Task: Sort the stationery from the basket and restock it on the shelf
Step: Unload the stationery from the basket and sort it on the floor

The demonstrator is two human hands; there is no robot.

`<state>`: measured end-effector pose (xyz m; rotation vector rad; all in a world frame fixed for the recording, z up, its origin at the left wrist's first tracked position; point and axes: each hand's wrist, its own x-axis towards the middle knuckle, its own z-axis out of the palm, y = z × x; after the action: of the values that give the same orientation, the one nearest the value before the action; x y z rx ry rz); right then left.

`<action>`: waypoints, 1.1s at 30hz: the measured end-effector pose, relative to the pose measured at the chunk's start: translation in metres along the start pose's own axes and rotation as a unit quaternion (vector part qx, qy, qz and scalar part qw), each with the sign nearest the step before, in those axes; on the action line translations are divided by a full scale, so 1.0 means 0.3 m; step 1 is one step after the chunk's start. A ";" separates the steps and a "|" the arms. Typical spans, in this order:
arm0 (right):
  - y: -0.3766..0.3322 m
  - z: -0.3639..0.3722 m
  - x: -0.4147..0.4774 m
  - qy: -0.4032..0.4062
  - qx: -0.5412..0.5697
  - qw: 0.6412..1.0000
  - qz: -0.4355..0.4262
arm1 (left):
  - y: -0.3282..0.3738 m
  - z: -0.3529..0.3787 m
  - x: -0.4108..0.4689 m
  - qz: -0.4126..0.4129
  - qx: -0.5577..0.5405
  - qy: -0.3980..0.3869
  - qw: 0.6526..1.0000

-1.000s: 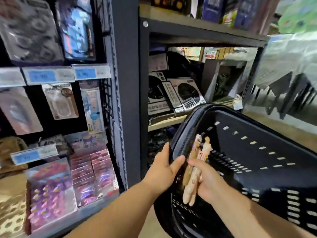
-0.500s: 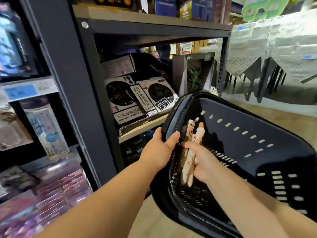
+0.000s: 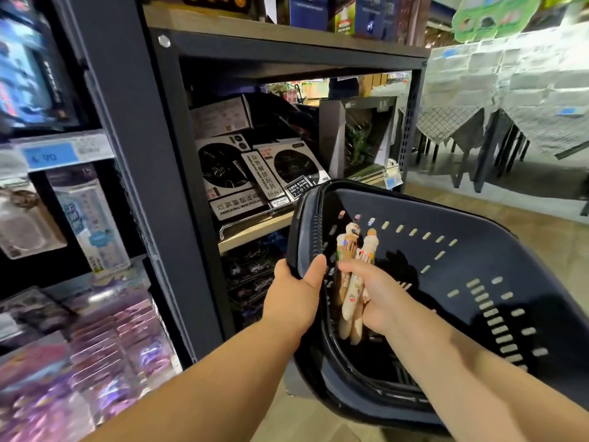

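Bundle of cream cartoon pens (image 3: 350,293) stands upright inside tilted dark basket (image 3: 478,250), near its left rim. Right hand (image 3: 379,301) holds bundle, fingers curled round barrels (pen tops poke above fist). Left hand (image 3: 291,298) grips basket rim, thumb over inner edge. Behind basket: shelf (image 3: 248,239) carrying black-and-white puzzle boxes (image 3: 229,173). Far left: hanging packets, blue price label (image 3: 51,156).

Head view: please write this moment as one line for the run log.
left hand: grips rim of basket | right hand: holds pens inside basket | pens: not yet on shelf
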<state>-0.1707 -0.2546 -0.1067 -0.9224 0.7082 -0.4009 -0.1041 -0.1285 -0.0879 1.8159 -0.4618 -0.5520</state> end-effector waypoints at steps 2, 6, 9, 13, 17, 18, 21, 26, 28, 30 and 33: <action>-0.017 -0.019 -0.016 -0.001 -0.028 1.000 0.000 | -0.016 0.030 -0.011 -0.023 -0.026 0.003 0.999; -0.074 -0.074 -0.041 -0.022 -0.043 0.999 -0.013 | -0.075 0.080 -0.046 -0.085 -0.095 0.008 0.992; -0.087 -0.102 -0.041 -0.022 -0.050 0.998 -0.019 | -0.117 0.125 -0.067 -0.128 -0.130 0.016 0.983; -0.078 -0.131 -0.021 -0.005 -0.050 0.999 -0.015 | -0.107 0.157 0.011 -0.113 -0.099 0.014 0.989; -0.096 -0.115 0.007 -0.006 -0.042 0.999 -0.019 | -0.101 0.138 0.094 -0.093 -0.026 -0.009 0.995; -0.099 -0.103 0.015 -0.006 -0.045 0.999 -0.020 | -0.095 0.130 0.102 -0.076 -0.014 -0.021 0.997; -0.097 -0.060 0.032 -0.034 -0.060 0.997 -0.018 | -0.052 0.115 0.100 -0.001 0.029 -0.065 0.997; -0.061 0.066 0.022 -0.054 -0.052 0.997 -0.029 | 0.009 0.062 0.067 0.092 -0.065 -0.122 0.986; -0.050 0.138 -0.005 -0.073 -0.052 0.995 -0.043 | 0.001 0.021 0.069 0.090 -0.079 -0.116 0.986; -0.036 0.209 -0.031 -0.078 -0.055 0.993 -0.065 | -0.006 -0.035 0.068 0.094 -0.084 -0.099 0.987; 0.001 0.335 -0.070 -0.081 -0.080 0.988 -0.100 | -0.011 -0.160 0.035 0.092 -0.121 -0.078 0.985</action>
<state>-0.1148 -0.1834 -0.0584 -1.1699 0.5046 -0.4456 -0.0676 -0.0963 -0.0800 1.4872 -0.6346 -0.5964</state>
